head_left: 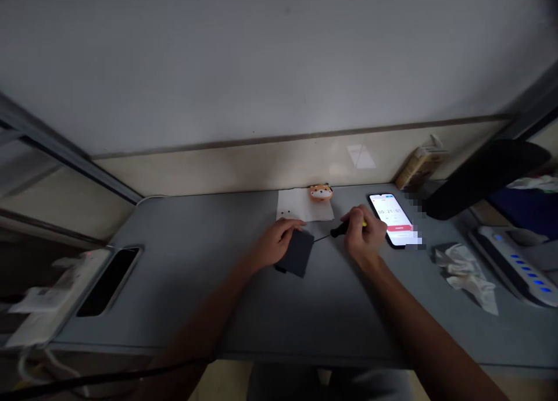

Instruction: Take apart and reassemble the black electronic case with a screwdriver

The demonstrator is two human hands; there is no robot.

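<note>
My left hand [276, 241] rests on a small dark flat rectangular device [297, 253] lying on the grey desk [196, 285], its fingers curled over the top edge and pressing it down. My right hand [365, 236] is closed round a screwdriver [339, 230] with a black and yellow handle. The thin shaft points left toward the upper right corner of the dark device. A white sheet of paper [300, 206] lies just behind both hands.
A lit phone [391, 219] showing a timer lies right of my right hand. A small orange animal figure [321, 192] sits by the wall. Crumpled tissue [466, 267] and a power strip [518, 264] lie at right. A dark slot [108, 282] is at left.
</note>
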